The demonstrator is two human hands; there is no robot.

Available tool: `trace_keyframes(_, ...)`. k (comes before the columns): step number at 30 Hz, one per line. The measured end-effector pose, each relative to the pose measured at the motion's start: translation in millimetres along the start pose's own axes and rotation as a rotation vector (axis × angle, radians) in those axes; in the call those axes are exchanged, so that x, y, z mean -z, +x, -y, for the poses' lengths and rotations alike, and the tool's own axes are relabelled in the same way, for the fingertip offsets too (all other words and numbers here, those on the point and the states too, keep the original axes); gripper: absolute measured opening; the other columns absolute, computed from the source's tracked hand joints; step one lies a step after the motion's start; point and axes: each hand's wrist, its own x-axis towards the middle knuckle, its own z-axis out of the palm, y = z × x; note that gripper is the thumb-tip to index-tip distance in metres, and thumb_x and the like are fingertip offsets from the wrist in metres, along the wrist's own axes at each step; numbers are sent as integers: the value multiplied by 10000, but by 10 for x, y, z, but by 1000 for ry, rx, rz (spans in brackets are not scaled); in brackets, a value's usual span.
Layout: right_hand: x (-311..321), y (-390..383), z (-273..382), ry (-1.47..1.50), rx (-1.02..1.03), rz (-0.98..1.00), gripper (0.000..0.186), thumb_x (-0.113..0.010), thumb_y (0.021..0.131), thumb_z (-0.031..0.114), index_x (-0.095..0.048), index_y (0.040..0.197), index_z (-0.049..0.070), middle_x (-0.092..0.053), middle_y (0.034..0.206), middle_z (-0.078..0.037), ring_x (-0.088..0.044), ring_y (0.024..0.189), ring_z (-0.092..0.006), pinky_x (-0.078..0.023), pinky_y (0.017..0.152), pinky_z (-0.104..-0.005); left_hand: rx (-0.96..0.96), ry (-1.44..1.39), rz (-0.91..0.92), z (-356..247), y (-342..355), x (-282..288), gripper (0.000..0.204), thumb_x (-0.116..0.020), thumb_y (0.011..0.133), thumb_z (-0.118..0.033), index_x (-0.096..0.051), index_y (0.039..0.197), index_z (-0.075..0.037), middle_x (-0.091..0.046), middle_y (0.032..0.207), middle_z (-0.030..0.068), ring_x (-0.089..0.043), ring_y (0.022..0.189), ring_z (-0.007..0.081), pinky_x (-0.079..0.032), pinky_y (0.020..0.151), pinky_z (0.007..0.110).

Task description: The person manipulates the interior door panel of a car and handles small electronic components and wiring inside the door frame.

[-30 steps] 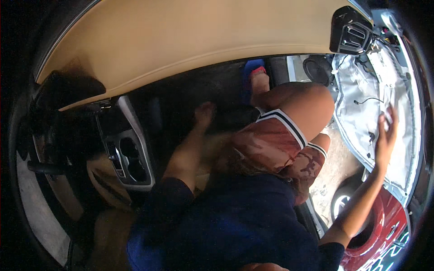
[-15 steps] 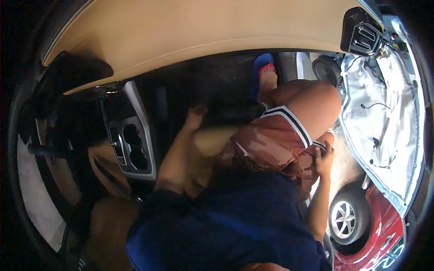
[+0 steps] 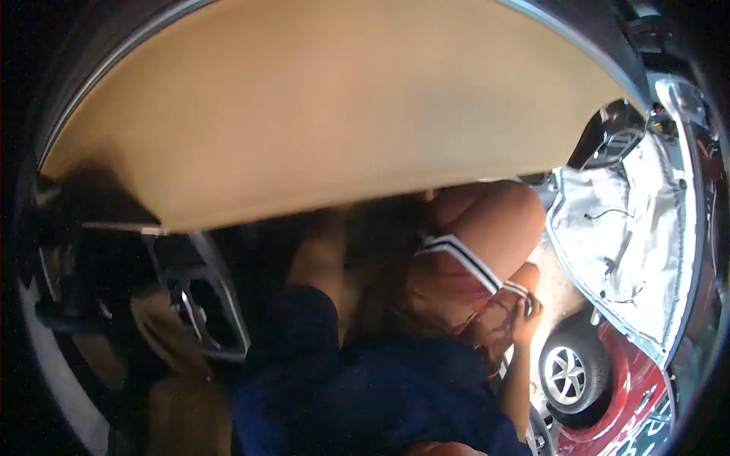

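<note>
My left forearm [image 3: 315, 254] reaches into the dark under the tan dashboard panel [image 3: 342, 114]; the panel and the shadow hide my left hand and whatever it touches. At the outer side of my right leg, my right hand [image 3: 526, 319] is closed beside the striped hem of the brown shorts [image 3: 449, 292]. A dark spot shows between its curled fingers, too small to name. My bent right knee [image 3: 517, 216] comes up close to the panel's lower edge.
To the left is the centre console [image 3: 201, 311] with a grey trim. On the right stands an open door with silvery lining [image 3: 608, 235] and loose wires. A black air vent [image 3: 614, 140] sits at the panel's right end. Beyond are a wheel [image 3: 566, 376] and a red car body [image 3: 631, 384].
The view has shifted so the dashboard panel fills more of it. My left hand, dimly seen before, is now hidden beneath the panel. My right hand stays near the shorts' hem.
</note>
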Motion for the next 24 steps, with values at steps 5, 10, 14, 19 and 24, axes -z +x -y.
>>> trace_keyframes(5, 133, -275, -105, 17, -139, -5, 444, -587, 1019, 309, -535, 1367, 38, -514, 1238, -226, -597, 1070, -334, -495, 939, -440, 13, 64, 58, -223, 477, -85, 331, -650, 964, -277, -684, 1141, 1, -723, 1052, 168, -682, 1043, 332, -534, 953, 468)
trace_keyframes(10, 217, -225, -56, -32, -159, -34, 463, -619, 998, 328, -531, 1321, 8, -524, 1182, -228, -593, 1034, -351, -489, 936, -438, 20, 17, 26, -248, 548, -129, 277, -651, 963, -208, -679, 1135, 7, -722, 1042, 169, -692, 1016, 323, -549, 939, 464)
trace_keyframes(14, 278, -113, -59, -159, -149, -95, 432, -639, 982, 331, -546, 1216, -20, -523, 1170, -244, -571, 1028, -365, -456, 937, -459, -6, -172, -85, -273, 344, -90, 236, -652, 963, -154, -675, 1130, 12, -721, 1034, 169, -700, 995, 316, -560, 928, 460)
trace_keyframes(19, 293, 14, 62, -130, -90, -176, 391, -656, 977, 283, -551, 1193, -25, -535, 1154, -229, -581, 1026, -336, -475, 913, -421, -166, -888, -283, -711, -493, 320, 192, -653, 962, -85, -670, 1123, 18, -720, 1023, 170, -710, 969, 307, -575, 914, 455)
trace_keyframes(24, 357, 355, 925, 494, 135, -146, 244, -679, 952, 93, -584, 1145, -23, -564, 1113, -125, -621, 923, -208, -520, 827, -312, -442, -1517, -169, -1707, -1828, 1196, 175, -662, 932, 31, -664, 1106, 23, -718, 996, 168, -724, 921, 280, -597, 893, 438)
